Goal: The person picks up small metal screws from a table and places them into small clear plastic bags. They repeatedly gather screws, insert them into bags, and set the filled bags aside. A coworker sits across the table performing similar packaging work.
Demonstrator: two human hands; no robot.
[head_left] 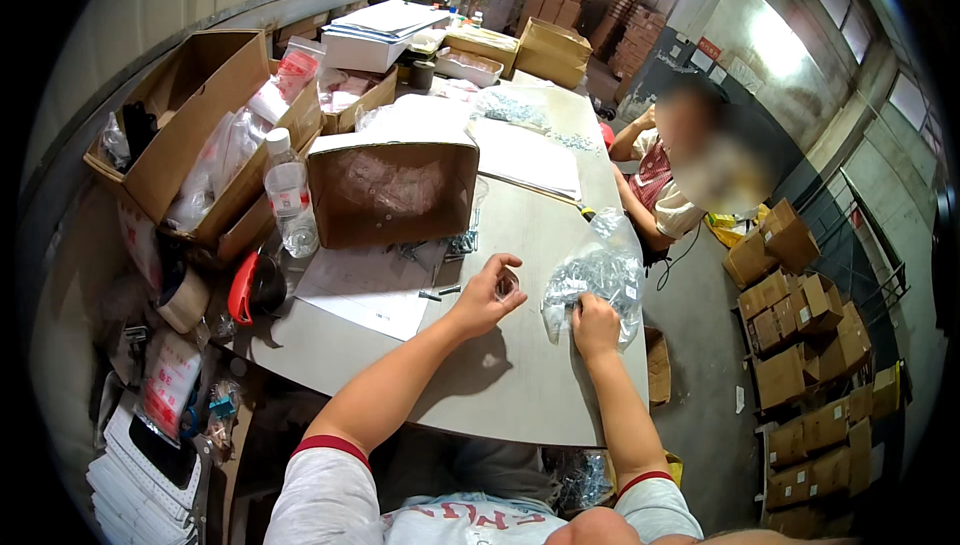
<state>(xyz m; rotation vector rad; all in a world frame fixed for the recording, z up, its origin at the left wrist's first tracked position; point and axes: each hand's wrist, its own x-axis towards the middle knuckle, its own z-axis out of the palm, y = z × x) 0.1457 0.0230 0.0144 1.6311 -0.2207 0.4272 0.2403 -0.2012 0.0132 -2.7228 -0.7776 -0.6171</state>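
Note:
My right hand (pixel 597 325) is closed at the near side of a clear plastic bag (pixel 612 270). Small grey parts show through the bag, which rests by the table's right edge; the fingertips are partly hidden against it. To its left, my left hand (pixel 490 295) hovers above the table with curled fingers and the thumb close to them. Whatever may be between those fingers is too small to make out. A couple of dark bolts (pixel 440 293) lie just left of that hand, beside a sheet of paper (pixel 365 290). More screws (pixel 462 243) lie near the open box.
A cardboard box (pixel 393 235), its opening toward me, holds clear bags. Left of it stand a water bottle (pixel 290 195) and a red tape dispenser (pixel 243 288). Long cartons (pixel 190 115) line the left side. Across the right edge sits another person (pixel 650 170); stacked cartons (pixel 800 375) stand beyond.

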